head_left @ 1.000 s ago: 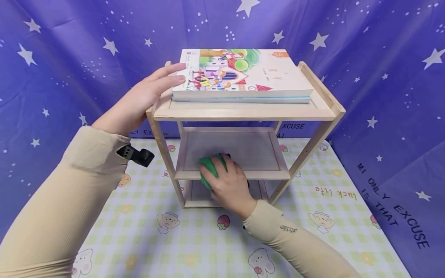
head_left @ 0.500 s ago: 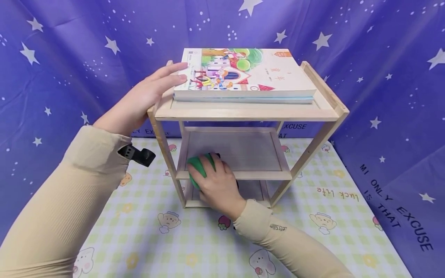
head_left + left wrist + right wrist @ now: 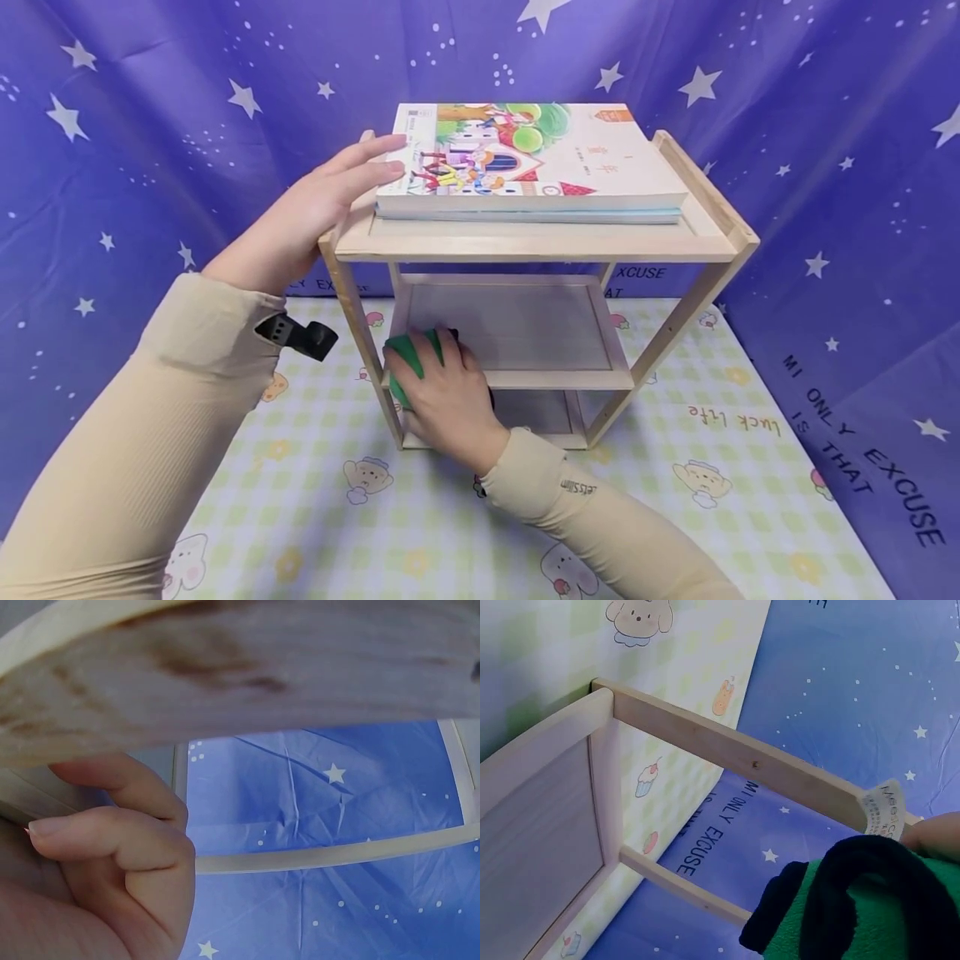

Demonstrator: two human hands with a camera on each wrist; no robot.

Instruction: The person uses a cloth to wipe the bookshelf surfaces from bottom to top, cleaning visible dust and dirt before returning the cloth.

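Observation:
My left hand (image 3: 322, 192) grips the top left side of a small wooden shelf rack (image 3: 532, 247). Two digits lie over its edge, their tips at the book (image 3: 600, 158) on top; in the left wrist view, other fingers (image 3: 112, 840) curl below the wooden rail (image 3: 225, 675). My right hand (image 3: 450, 408) holds a green cloth (image 3: 407, 354) with black edging against the front left of the middle shelf (image 3: 525, 325). In the right wrist view the cloth (image 3: 881, 922) is bunched and a white printed label (image 3: 883, 810) sticks out.
The rack stands on a green-checked tablecloth (image 3: 300, 517) with cartoon prints. A bottom shelf (image 3: 536, 412) lies under the middle one. The book lies on another with a bluish edge (image 3: 600, 215). Purple star-patterned curtains (image 3: 187, 150) hang behind and at the sides.
My right hand has slid left along the middle shelf with the green cloth, up to the left front post. My left hand stays at the rack's top.

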